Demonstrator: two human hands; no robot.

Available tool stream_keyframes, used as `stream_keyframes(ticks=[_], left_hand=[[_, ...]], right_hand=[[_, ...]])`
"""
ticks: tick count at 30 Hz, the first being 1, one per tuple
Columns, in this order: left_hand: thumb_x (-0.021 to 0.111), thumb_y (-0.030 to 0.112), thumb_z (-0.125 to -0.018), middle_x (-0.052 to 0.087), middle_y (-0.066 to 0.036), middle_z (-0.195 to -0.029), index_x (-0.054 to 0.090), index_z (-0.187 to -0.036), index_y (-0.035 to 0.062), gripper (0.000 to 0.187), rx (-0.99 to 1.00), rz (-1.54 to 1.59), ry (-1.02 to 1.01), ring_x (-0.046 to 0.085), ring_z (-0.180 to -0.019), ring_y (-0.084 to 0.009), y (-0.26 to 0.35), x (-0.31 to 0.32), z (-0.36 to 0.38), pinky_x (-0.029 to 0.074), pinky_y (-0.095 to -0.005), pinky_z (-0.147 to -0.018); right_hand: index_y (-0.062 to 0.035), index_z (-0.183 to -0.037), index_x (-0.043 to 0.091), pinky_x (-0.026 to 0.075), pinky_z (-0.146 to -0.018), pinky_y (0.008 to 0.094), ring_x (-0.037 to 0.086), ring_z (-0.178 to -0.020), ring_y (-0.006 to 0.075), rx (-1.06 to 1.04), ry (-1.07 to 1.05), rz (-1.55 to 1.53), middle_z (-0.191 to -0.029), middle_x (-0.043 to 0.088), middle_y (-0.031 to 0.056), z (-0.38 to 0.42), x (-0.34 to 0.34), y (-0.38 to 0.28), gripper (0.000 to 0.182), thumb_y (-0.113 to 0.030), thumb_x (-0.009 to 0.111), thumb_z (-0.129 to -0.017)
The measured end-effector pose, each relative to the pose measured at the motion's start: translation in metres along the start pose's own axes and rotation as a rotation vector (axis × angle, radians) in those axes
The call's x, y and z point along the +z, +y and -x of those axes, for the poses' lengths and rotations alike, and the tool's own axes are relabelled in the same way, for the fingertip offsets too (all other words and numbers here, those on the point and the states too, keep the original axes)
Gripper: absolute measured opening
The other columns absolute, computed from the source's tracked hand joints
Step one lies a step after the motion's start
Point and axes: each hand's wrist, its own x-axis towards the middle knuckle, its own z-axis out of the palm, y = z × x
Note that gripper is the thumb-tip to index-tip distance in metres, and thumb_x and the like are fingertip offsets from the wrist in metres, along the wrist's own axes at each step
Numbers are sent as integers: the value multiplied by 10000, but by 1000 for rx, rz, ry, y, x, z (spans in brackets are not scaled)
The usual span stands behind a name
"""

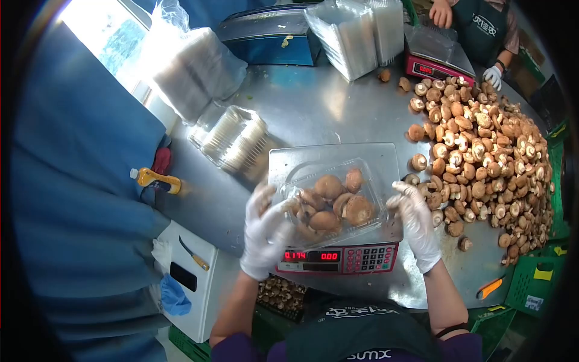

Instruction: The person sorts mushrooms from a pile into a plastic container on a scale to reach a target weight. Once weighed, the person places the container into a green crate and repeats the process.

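Note:
A clear plastic container (379,202) with several brown mushrooms (330,187) in it sits on the platform of a red digital scale (395,158). The scale's display (310,256) glows with red digits, 0.174 and 0.00. My left hand (260,232), in a thin white glove, is at the container's left edge with its fingers apart. At the opposite edge is my right hand (417,226), gloved too, its fingers stretched out and fingertips close beside the rim.
Loose mushrooms (482,157) are heaped on the metal table (313,111) at right. Stacked clear containers (232,139) stand at left, more trays (353,36) at the back. A knife (196,254) and phone (183,276) lie lower left; an orange cutter (490,288) lower right. A co-worker's gloved hand (493,77) is at the far right.

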Motion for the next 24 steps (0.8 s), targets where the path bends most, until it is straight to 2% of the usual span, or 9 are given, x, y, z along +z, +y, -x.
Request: stream_keyframes(ticks=[1, 2, 3, 7, 10, 15, 17, 21, 24], left_hand=[[621, 153, -993, 565, -154, -1327, 651, -1244, 4, 293, 4, -79, -14, 524, -1306, -252, 5, 2, 13, 424, -382, -1098], [625, 97, -979, 575, -145, -1283, 546, -1340, 14, 379, -203, 116, 25, 558, -1236, -222, 11, 17, 47, 463, -375, -1036], [630, 41, -965, 586, -136, -1239, 441, -1436, 24, 507, -410, 312, 66, 592, -1166, -192, 15, 34, 76, 502, -368, -975], [568, 11, -1000, 626, -99, -1086, 451, -1320, 10, 340, -830, 801, 180, 664, -903, -153, 43, 41, 70, 552, -294, -793], [535, -15, -997, 652, -88, -943, 471, -1230, 4, 243, -763, 822, 205, 672, -809, -139, 34, 46, 68, 553, -260, -723], [585, 43, -1007, 631, -63, -897, 461, -1304, 12, 324, -792, 818, 153, 628, -778, -122, 32, 35, 50, 526, -255, -692], [652, 144, -993, 602, -43, -991, 486, -1339, 73, 391, -676, 610, 170, 584, -879, -124, 14, 0, 36, 516, -275, -761], [603, 98, -1016, 613, -26, -1053, 583, -1215, 11, 218, -334, 95, 487, 585, -925, -100, -50, -74, -22, 494, -249, -830], [663, 145, -980, 704, -126, -1083, 625, -1241, -10, 306, -297, -165, 347, 668, -963, -162, -88, -82, -73, 519, -290, -852]], right_hand=[[-31, -1350, 554, 460, -917, 269, 552, -969, 90, 32, -34, 13, -1063, 630, 22, 3, 0, -1, 407, -290, 606, -1040], [-35, -1321, 545, 486, -856, 263, 575, -925, 93, 126, -188, 218, -1027, 630, 34, 13, 0, 1, 360, -208, 627, -1016], [-38, -1283, 552, 491, -839, 263, 585, -914, 95, 203, -191, 87, -1017, 631, 38, 15, 2, 5, 322, -180, 629, -1005], [-53, -1003, 552, 498, -709, 243, 611, -780, 102, 362, -159, -248, -870, 631, 55, 11, 13, 5, 115, -16, 617, -916], [-64, -908, 503, 471, -611, 231, 570, -627, 109, 371, -179, -482, -732, 605, 60, 2, 11, 23, 165, 54, 598, -843], [-52, -1090, 578, 515, -698, 248, 645, -801, 147, 422, -182, -321, -862, 641, 64, 2, 2, 4, 236, -65, 695, -886], [-58, -1267, 583, 534, -789, 268, 664, -944, 162, 374, -245, -184, -1001, 672, 69, -5, -19, 8, 433, -195, 766, -900], [-82, -1154, 643, 481, -840, 271, 657, -936, 126, 195, 113, -138, -1031, 709, 32, -22, -71, 3, 253, -243, 695, -966], [-64, -1226, 633, 477, -860, 242, 638, -1010, 129, 116, 187, -141, -1088, 673, 46, -38, -92, -3, 305, -276, 639, -1007]])
